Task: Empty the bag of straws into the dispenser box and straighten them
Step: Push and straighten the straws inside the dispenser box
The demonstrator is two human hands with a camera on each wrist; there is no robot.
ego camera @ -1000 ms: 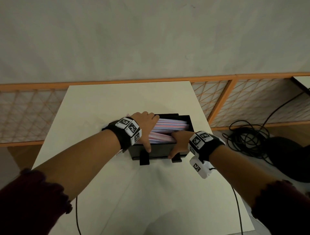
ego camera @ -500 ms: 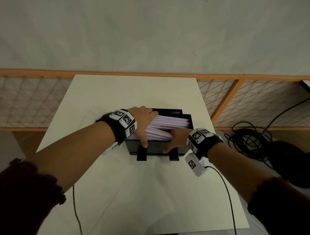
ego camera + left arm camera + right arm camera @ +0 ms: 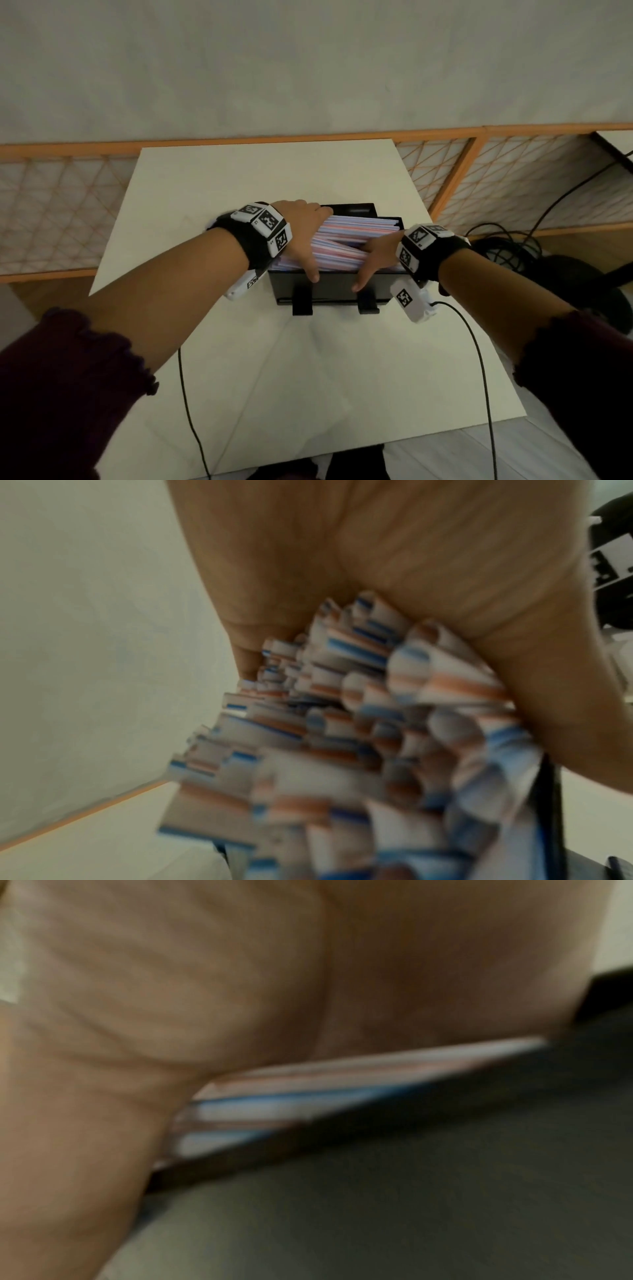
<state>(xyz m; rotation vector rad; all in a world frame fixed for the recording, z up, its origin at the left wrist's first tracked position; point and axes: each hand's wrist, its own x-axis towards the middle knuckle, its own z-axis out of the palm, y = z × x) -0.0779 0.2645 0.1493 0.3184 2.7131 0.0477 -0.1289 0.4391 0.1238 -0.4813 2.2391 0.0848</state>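
White table (image 3: 239, 192) carried the black dispenser box (image 3: 335, 291), with the straws (image 3: 356, 229) piled inside. My left hand (image 3: 301, 229) cupped their left ends, thumb on the box front. My right hand (image 3: 376, 253) pressed their right ends, fingers apparently flat; the wrist view was blurred.

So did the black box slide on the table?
No. The dispenser box stands as near the table's right edge and as far from its back edge as before; only the camera has shifted.
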